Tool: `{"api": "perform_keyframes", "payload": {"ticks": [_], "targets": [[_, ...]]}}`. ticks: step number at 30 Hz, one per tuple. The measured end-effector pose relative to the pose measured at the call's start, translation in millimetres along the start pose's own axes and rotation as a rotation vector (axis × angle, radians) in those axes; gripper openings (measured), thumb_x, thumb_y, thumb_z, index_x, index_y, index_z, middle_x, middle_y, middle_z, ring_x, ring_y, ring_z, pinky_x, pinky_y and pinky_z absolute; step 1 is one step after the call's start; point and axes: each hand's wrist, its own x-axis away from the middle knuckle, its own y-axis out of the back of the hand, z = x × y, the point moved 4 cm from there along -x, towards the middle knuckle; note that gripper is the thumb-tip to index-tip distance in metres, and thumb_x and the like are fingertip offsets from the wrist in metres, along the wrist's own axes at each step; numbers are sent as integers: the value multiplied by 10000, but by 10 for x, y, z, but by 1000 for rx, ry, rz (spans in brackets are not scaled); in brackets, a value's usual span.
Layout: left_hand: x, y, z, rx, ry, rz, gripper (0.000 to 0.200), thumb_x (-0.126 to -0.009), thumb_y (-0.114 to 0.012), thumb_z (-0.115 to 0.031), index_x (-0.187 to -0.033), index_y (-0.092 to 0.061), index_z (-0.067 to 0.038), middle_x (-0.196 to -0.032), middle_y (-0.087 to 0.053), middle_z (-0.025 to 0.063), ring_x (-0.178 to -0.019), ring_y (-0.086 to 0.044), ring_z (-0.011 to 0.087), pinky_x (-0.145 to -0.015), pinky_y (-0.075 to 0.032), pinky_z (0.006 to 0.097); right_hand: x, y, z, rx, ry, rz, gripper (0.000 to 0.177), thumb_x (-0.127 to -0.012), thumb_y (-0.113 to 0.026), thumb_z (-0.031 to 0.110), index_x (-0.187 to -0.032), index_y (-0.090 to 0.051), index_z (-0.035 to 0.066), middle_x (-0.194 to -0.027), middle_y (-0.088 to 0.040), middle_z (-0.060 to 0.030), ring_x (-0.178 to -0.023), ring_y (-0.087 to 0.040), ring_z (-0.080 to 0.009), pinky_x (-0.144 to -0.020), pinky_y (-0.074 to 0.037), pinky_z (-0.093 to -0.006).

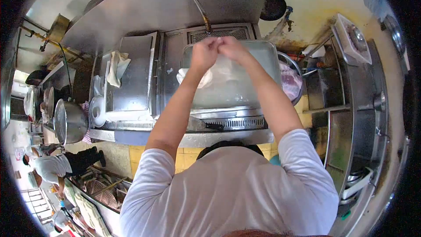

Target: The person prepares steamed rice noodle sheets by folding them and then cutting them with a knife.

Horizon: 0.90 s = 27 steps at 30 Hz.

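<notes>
Both my hands meet over the far part of a large rectangular tray (275, 68) whose inside looks cloudy and pale. My left hand (205, 53) has its fingers closed in towards the other hand. Curled fingers of my right hand (232, 49) touch or nearly touch it. A small white spot shows between the fingertips, too small to name. Below my left wrist a soft white piece (205, 80) lies at the tray's left side, partly covered by my forearm. A knife with a black handle (214, 126) rests on the near ledge.
A tap (207, 24) hangs above the tray's far edge. Left are a cloth (116, 68) on a steel surface and a big pot (70, 122). At the right, a bowl of pinkish meat (289, 82) stands beside a steel rack (340, 105). Other people (52, 166) work far left.
</notes>
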Motion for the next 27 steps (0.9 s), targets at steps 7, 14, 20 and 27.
{"api": "perform_keyframes", "payload": {"ticks": [7, 14, 20, 27], "targets": [[-46, 687, -38, -133, -267, -216, 138, -917, -705, -144, -940, -735, -11, -810, -718, 173, -667, -683, 249, -637, -528, 346, 244, -178, -46, 458, -115, 129, 262, -889, -534, 145, -935, -681, -67, -893, -683, -283, -852, -682, -386, -818, -524, -466], [108, 1423, 414, -149, 46, -385, 100, -912, -704, -114, -960, -750, -39, -838, -746, 117, -763, -693, 131, -702, -536, 294, 758, 627, -1055, 971, -154, 232, 270, -871, -539, 175, -962, -723, -1, -1040, -695, -254, -967, -670, -427, -899, -524, -497], [215, 519, -5, -178, -296, -53, 90, -884, -698, -67, -944, -764, -56, -912, -757, 133, -837, -739, 220, -742, -568, 336, 196, -161, 171, 66, 60, 103, 268, -851, -597, 167, -1018, -719, -2, -1070, -692, -259, -971, -692, -374, -872, -533, -464], [102, 1494, 158, -83, -153, -302, 101, -916, -708, -105, -953, -757, -25, -890, -756, 142, -746, -706, 178, -694, -544, 299, 559, 478, -999, 931, -77, 228, 223, -870, -519, 77, -968, -696, -17, -917, -705, -232, -876, -681, -354, -779, -526, -432]]}}
